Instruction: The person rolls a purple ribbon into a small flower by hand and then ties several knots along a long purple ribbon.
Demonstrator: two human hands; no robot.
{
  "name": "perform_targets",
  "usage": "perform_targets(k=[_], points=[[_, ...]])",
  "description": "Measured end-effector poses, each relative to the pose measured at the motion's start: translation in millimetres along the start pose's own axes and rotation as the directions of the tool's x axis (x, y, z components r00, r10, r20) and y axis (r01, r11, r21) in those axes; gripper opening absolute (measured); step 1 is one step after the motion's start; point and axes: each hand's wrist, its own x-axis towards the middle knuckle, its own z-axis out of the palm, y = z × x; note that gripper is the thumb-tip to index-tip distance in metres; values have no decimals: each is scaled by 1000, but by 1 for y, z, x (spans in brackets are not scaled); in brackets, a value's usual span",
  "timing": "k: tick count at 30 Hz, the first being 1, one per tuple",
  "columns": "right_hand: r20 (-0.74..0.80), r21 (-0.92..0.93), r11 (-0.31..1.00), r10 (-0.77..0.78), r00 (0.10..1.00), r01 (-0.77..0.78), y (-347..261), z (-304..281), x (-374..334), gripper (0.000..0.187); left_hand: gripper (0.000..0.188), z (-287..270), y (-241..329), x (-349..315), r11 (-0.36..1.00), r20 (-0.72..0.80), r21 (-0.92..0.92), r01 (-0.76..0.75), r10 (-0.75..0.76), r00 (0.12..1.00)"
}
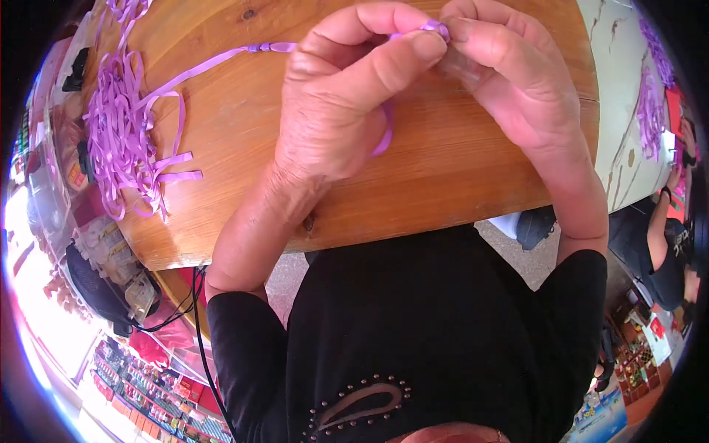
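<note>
Above the far part of the wooden table, my left hand [354,81] pinches a purple ribbon [437,29] between thumb and index finger. The ribbon looks bunched or knotted at the fingertips. My right hand [517,74] meets it there, its thumb and fingers closed on the same bunched spot. One length of the ribbon runs left from my left hand, with a small knot [258,48] along it. Another loop hangs below my left palm. A heap of purple ribbon [125,125] lies on the left side of the table, two cut-looking ends pointing right.
The wooden table [458,177] has a curved near edge in front of my body. A white marbled surface [628,88] adjoins it on the right, with more purple ribbon [651,111] there. Another person's arm [659,221] shows at far right. Black cables [198,317] hang at the table's left corner.
</note>
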Motion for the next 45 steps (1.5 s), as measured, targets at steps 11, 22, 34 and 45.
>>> perform_targets(k=[11, 22, 34, 45], points=[[126, -514, 612, -639, 759, 601, 10, 6, 2, 12, 13, 1, 0, 5, 984, 42, -127, 125, -120, 992], [345, -874, 86, -584, 735, 478, -13, 27, -12, 16, 15, -11, -1, 5, 978, 49, -157, 140, -134, 990], [145, -690, 593, -449, 882, 415, -12, -3, -4, 5, 13, -1, 8, 2, 987, 73, 156, 28, -40, 997], [203, -889, 260, -515, 833, 378, -30, 14, -14, 18, 11, -3, 9, 4, 993, 14, 108, 41, -43, 999]])
